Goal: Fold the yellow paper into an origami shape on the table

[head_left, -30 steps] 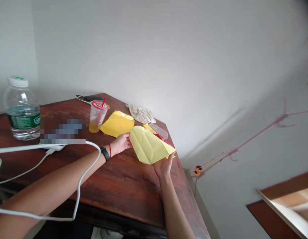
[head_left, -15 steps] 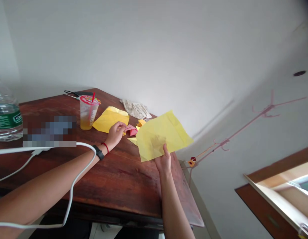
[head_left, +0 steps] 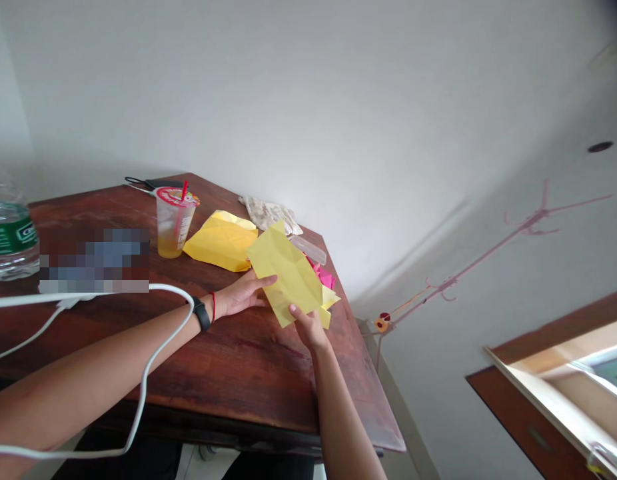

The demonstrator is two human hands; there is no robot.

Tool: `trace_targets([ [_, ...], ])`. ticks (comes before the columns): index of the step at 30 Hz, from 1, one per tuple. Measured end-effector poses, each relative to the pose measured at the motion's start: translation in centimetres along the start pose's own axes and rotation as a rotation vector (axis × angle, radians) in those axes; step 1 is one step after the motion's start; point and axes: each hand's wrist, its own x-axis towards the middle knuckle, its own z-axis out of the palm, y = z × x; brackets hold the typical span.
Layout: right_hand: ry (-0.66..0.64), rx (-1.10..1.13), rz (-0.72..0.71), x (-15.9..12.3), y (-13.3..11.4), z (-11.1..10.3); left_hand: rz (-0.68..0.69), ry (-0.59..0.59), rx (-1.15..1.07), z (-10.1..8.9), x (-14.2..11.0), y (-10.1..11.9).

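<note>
A pale yellow sheet of paper (head_left: 288, 270), partly folded over, is held tilted above the table in both my hands. My left hand (head_left: 242, 293) grips its left edge, thumb on top and fingers beneath. At the lower edge, my right hand (head_left: 311, 327) pinches it with the thumb on its face; the other fingers are mostly hidden behind. A deeper yellow creased paper (head_left: 221, 243) lies on the table just beyond my left hand. Bright pink folded paper (head_left: 326, 277) shows past the sheet's right side, partly covered by it.
On the dark wooden table (head_left: 213, 380) stand a cup with a red straw (head_left: 172, 230) and a plastic bottle (head_left: 11, 230). A pale cloth (head_left: 269, 215) and a clear plastic case (head_left: 309, 249) lie near the wall. A white cable (head_left: 144, 380) loops over my left forearm.
My left hand has left the small pink paper and now grips the yellow sheet. The sheet has come left and lower in my right hand, and is now partly folded over.
</note>
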Motion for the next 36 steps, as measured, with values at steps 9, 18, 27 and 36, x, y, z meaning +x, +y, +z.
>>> trace_targets([
  [9, 0.129, -0.001, 0.001, 0.3, 0.2, -0.2, 0.105, 0.091, -0.078, -0.7, 0.7, 0.1],
  [18, 0.422, -0.149, -0.082, 2.2, 1.2, -2.1, 0.265, 0.287, -0.007, -1.6, 1.6, 1.0],
  [27, 0.134, -0.039, 0.073, 1.0, 0.5, -0.9, 0.239, 0.330, 0.103, -2.4, 1.5, 2.0],
  [36, -0.037, -0.068, 0.161, 0.1, 0.4, 1.6, 0.023, 0.151, -0.006, -2.5, 1.4, 0.5],
])
